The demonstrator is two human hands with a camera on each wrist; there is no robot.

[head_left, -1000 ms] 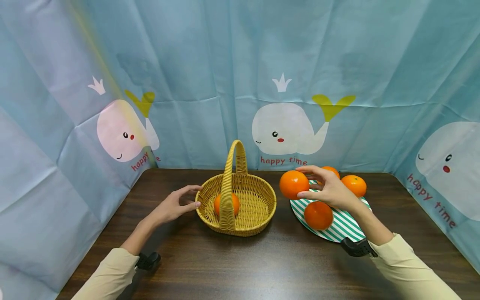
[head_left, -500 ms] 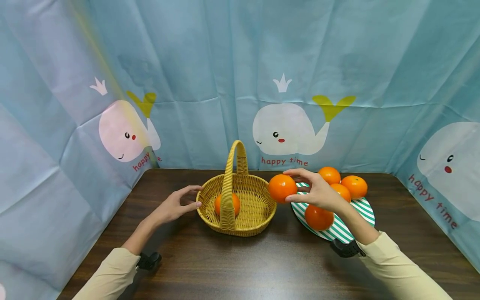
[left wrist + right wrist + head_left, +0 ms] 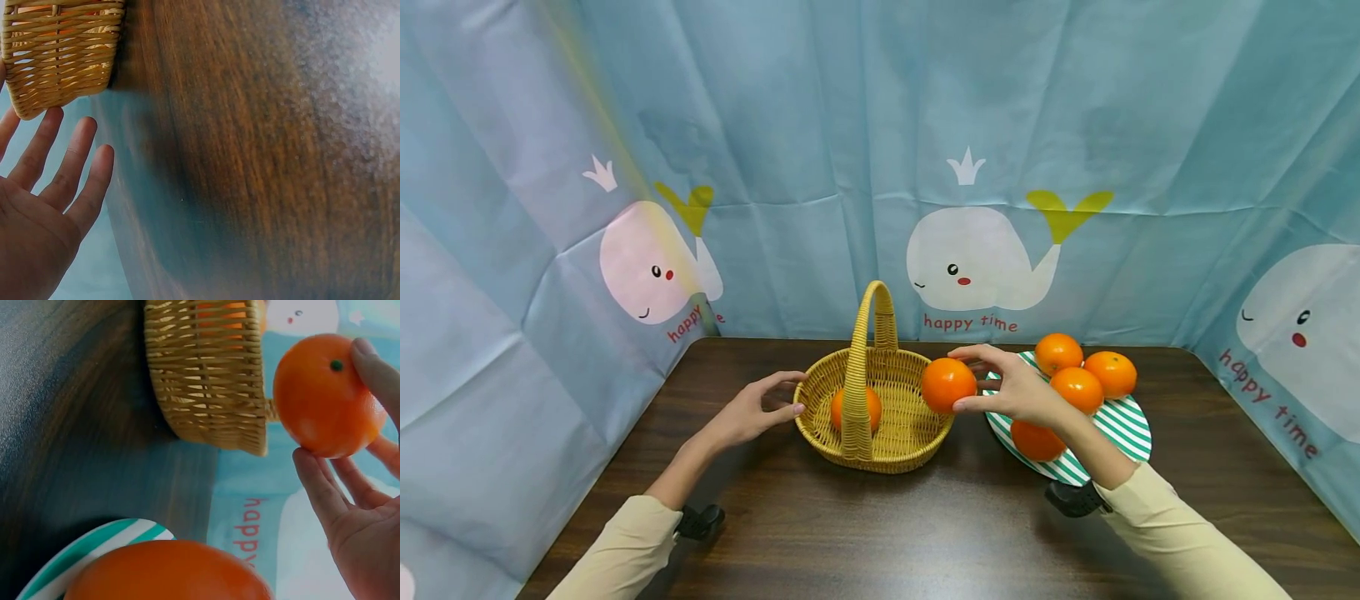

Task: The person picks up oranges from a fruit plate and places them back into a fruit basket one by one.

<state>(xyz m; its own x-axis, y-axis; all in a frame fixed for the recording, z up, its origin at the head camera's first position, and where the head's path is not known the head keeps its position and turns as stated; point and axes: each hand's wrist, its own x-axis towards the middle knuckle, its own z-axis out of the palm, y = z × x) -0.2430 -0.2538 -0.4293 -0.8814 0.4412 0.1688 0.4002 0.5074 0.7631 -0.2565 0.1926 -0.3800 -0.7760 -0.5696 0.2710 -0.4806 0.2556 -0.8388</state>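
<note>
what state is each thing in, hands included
basket: upright on the table
basket orange: lying inside, unpeeled
held orange: clear of the table, unpeeled
right hand: gripping the held orange
left hand: fingertips touching the basket
striped plate: flat on the table
four plate oranges: on the plate, unpeeled

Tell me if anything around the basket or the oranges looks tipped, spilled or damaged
Nothing stands out. The basket stands upright with one orange inside, four oranges are grouped at the striped plate, and the right hand holds another orange near the basket. I see no spill or damage.
</note>
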